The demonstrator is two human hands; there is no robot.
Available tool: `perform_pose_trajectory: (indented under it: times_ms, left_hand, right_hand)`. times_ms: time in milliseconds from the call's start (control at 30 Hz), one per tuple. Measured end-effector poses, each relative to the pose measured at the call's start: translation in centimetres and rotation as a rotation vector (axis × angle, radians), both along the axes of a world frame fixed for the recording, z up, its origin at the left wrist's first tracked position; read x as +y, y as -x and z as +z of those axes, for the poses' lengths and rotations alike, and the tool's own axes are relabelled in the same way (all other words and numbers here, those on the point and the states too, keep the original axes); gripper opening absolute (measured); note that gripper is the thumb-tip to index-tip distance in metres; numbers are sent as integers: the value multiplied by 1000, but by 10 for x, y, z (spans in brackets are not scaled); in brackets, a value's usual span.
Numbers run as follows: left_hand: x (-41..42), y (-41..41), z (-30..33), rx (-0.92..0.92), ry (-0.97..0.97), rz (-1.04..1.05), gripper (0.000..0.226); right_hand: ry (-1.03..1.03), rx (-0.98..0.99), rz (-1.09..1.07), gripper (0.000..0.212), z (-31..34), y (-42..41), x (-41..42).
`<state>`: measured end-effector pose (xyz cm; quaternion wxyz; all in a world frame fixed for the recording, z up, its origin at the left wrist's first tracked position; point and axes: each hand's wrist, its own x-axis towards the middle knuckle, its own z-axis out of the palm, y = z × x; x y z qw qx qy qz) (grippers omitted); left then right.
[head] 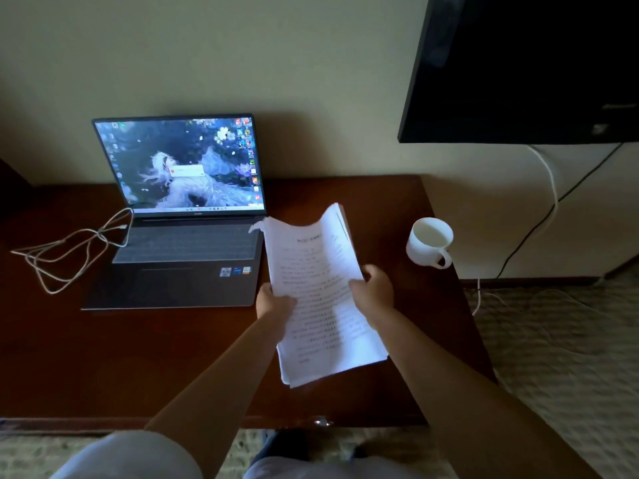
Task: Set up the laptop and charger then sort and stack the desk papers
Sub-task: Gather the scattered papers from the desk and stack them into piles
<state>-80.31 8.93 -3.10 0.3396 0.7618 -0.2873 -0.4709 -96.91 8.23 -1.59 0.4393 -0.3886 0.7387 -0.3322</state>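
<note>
A stack of printed white papers (320,305) is held above the dark wooden desk (138,357), right of the laptop. My left hand (275,302) grips the stack's left edge and my right hand (373,288) grips its right edge. The top of the stack curls upward. The open laptop (179,216) stands on the desk's left half with its screen lit. A white charger cable (69,250) lies in loose loops left of the laptop and runs to its left side.
A white mug (428,242) stands at the desk's right edge. A dark wall-mounted screen (518,63) hangs at the upper right, with a white and a black cable (549,198) dropping to the carpeted floor (553,357).
</note>
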Motion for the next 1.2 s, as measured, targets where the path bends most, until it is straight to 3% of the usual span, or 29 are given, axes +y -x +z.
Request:
perform_pose_trajectory:
  times_ms: [167, 300, 600, 800, 900, 1000, 1100, 1200]
  left_hand:
    - [-5, 2, 48, 73, 355, 100, 41]
    - [1, 0, 65, 45, 496, 65, 60]
    - [10, 14, 85, 57, 673, 26, 62]
    - [14, 9, 77, -9, 620, -2, 66]
    - [15, 9, 79, -19, 641, 25, 68]
    - [15, 10, 93, 33, 710, 71, 66]
    - [16, 10, 105, 69, 760, 69, 64]
    - [17, 11, 116, 211, 775, 78, 51]
  right_hand:
    - [355, -20, 34, 48, 44, -4, -8]
    - [462, -136, -18, 45, 50, -6, -2]
    - [608, -263, -178, 55, 55, 4, -1]
    - [496, -288, -60, 56, 35, 20, 6]
    - [555, -324, -71, 54, 42, 14, 10]
    - [648, -351, -104, 46, 65, 12, 8]
    - [707, -338, -150, 53, 87, 9, 5]
    - [718, -373, -205, 46, 112, 6, -3]
